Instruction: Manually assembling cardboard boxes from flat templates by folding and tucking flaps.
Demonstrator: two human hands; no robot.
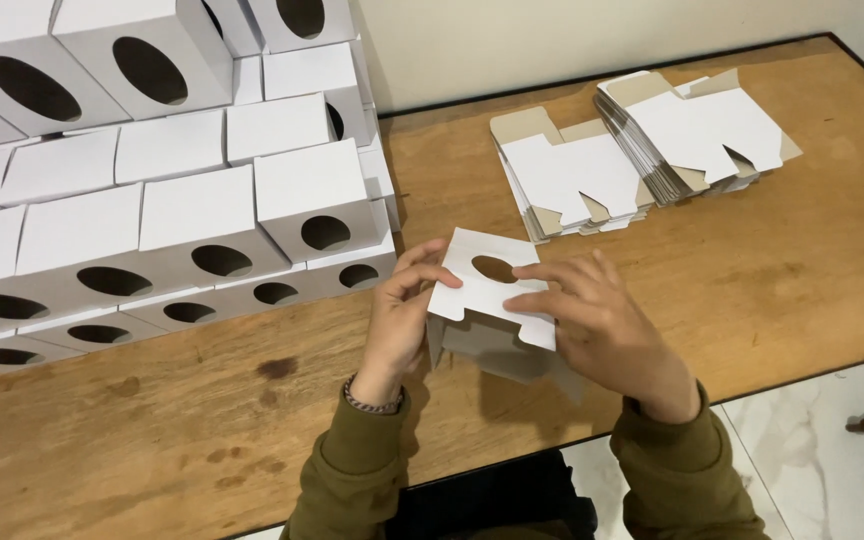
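The stack of folded white boxes (152,200) ran off the top and left edges, so its full height and width stayed unknown. The right hand (607,330) covered part of the half-folded carton (487,300), hiding its right flaps. Both olive sleeves (352,480) were cut off at the bottom edge. How many flat blanks (642,140) lay piled, I couldn't count.

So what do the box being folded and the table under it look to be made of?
The box blank, held by the left hand and right hand, looks like thin paperboard: matte white outside, grey-brown inside, creased flaps. The table looks like varnished wood, with visible grain and dark stains.
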